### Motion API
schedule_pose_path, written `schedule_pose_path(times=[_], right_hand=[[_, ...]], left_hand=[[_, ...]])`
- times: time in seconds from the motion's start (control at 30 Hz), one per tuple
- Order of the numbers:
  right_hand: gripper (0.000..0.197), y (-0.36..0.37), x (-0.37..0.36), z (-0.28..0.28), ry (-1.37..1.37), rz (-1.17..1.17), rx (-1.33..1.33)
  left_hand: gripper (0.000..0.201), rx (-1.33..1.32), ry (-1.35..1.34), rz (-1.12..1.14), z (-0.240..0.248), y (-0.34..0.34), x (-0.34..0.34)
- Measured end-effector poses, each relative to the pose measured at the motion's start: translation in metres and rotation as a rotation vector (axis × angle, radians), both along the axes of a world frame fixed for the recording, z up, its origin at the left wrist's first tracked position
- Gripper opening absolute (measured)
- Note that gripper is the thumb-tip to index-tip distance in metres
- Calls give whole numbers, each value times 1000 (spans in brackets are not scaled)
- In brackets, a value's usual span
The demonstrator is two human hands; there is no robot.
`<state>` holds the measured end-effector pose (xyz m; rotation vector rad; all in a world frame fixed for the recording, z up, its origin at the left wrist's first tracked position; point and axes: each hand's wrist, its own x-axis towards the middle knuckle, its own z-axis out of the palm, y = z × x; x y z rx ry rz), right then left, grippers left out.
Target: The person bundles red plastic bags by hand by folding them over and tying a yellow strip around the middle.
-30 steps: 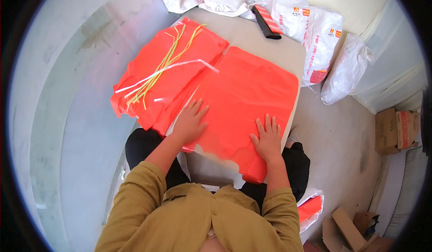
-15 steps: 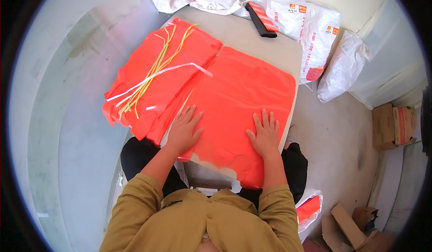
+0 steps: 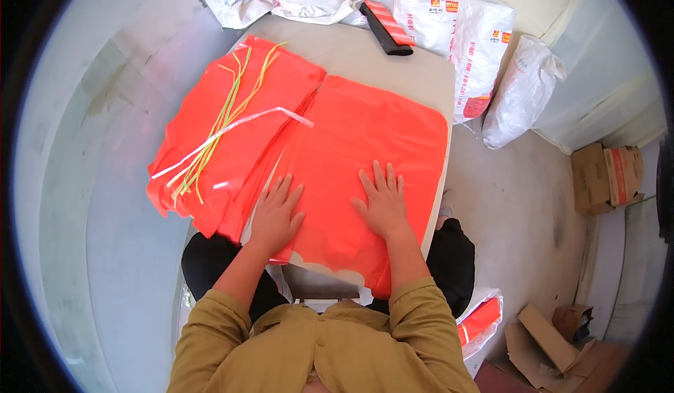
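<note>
A smooth orange-red sheet (image 3: 379, 126), of cloth or thin plastic, lies spread over the table, with a scalloped near edge. My left hand (image 3: 276, 214) rests flat along its left side, fingers spread. Nearer its middle, my right hand (image 3: 382, 200) presses palm down on the sheet, fingers stretched out and holding nothing. Left of it lies a layered stack of similar orange-red sheets (image 3: 281, 77). Across that stack run several yellow-green strips (image 3: 226, 116) and a white strip (image 3: 260, 115).
The beige tabletop (image 3: 295, 38) carries a black bundle with orange stripes (image 3: 387, 28) at its far edge. White sacks (image 3: 484, 49) stand behind and to the right. Cardboard boxes (image 3: 607, 175) sit farther right. A bag with orange-red material (image 3: 481, 321) lies at lower right.
My right hand has slid leftward over the sheet, closer to my left hand. The whole view has shifted slightly; the sheets look otherwise the same.
</note>
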<state>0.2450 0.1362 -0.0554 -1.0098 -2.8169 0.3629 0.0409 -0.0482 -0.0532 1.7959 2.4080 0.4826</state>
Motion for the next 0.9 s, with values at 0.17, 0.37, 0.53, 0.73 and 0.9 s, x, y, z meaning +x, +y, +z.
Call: schedule_pose_path(times=[0.17, 0.37, 0.53, 0.73, 0.9], right_hand=[[70, 2, -1, -6, -48, -46, 78], [72, 0, -7, 11, -175, -86, 9], [71, 9, -32, 13, -119, 9, -9], [69, 36, -63, -1, -51, 92, -6], [68, 68, -87, -8, 16, 75, -6]], left_hand=[[60, -7, -21, -16, 4, 1, -2], [56, 58, -128, -86, 10, 9, -23], [55, 117, -89, -126, 12, 13, -27], [55, 86, -59, -103, 12, 14, -24], [57, 80, -63, -98, 12, 14, -24]])
